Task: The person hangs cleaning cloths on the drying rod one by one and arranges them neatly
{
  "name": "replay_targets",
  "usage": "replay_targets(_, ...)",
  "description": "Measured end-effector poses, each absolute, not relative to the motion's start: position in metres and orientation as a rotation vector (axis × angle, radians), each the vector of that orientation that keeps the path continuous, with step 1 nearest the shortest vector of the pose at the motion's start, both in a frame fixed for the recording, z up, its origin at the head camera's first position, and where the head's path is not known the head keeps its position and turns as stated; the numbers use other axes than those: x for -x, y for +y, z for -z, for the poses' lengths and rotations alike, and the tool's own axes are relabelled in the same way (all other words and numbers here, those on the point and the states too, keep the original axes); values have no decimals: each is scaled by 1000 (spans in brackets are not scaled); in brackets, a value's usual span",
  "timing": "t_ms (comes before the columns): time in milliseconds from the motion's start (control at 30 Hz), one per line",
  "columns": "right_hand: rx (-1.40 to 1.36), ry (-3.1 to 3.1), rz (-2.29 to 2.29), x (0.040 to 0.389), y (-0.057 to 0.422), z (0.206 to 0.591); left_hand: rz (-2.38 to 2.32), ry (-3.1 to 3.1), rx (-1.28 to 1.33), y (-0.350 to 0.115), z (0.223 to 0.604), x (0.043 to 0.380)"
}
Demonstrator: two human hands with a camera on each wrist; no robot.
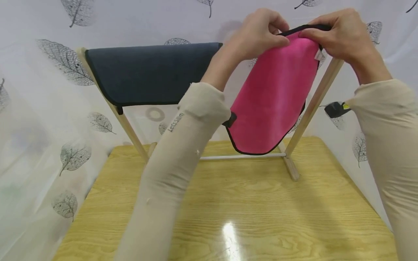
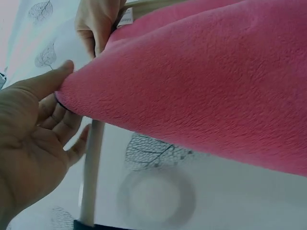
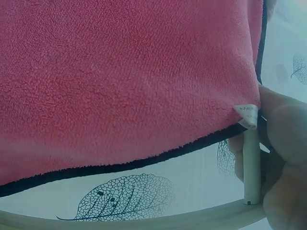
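Note:
A pink plush towel with black edging hangs at the right part of a wooden rack. My left hand pinches its upper edge between thumb and fingers. Farther right along that edge, my right hand grips the towel near its white label. In the right wrist view, the rack's rod shows below the label, right beside the right fingers. The left wrist view shows the towel's corner at the left thumb, with the left hand partly behind it. The towel's lower end hangs loose.
A dark grey towel is draped over the rack's left part. The rack's right post stands on a wooden foot on the wood-grain table. A white lower bar joins the posts. Behind hangs a leaf-patterned curtain.

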State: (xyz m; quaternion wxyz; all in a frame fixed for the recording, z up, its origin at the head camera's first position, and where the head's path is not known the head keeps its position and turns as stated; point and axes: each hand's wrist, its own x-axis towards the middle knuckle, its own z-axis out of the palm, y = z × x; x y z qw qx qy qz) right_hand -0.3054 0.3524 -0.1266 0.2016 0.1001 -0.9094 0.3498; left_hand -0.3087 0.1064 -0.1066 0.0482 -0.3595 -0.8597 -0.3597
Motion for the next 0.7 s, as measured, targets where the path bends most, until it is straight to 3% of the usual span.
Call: replay_targets(700, -238, -2460, -926, 303, 358, 125, 597, -2792, 1094, 65, 91, 307)
